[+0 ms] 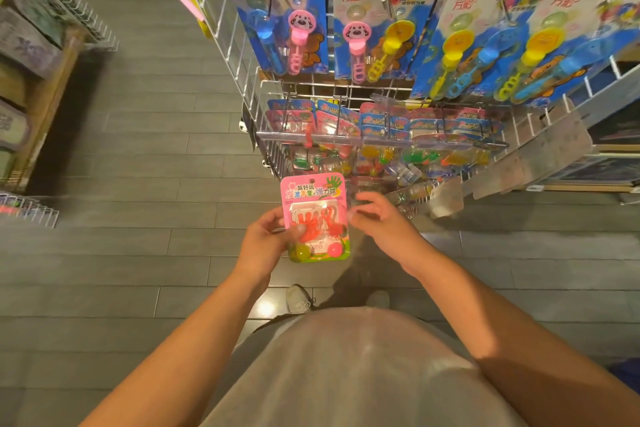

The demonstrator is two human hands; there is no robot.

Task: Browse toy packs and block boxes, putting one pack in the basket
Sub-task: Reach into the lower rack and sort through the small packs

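A pink toy pack [313,199] with orange sticky hands and two small balls sits upright in front of me, below the wire rack. My left hand [265,241] grips its left edge, thumb across the front. My right hand [375,218] is at the pack's right edge with fingers curled; whether it holds the pack is unclear. No basket is in view.
A white wire rack [242,55] holds blue bubble-wand packs [289,21] on top and rows of similar small toy packs [381,125] on hooks below. Another wire rack and shelf [45,45] stand at the left. Grey plank floor [156,156] lies between them.
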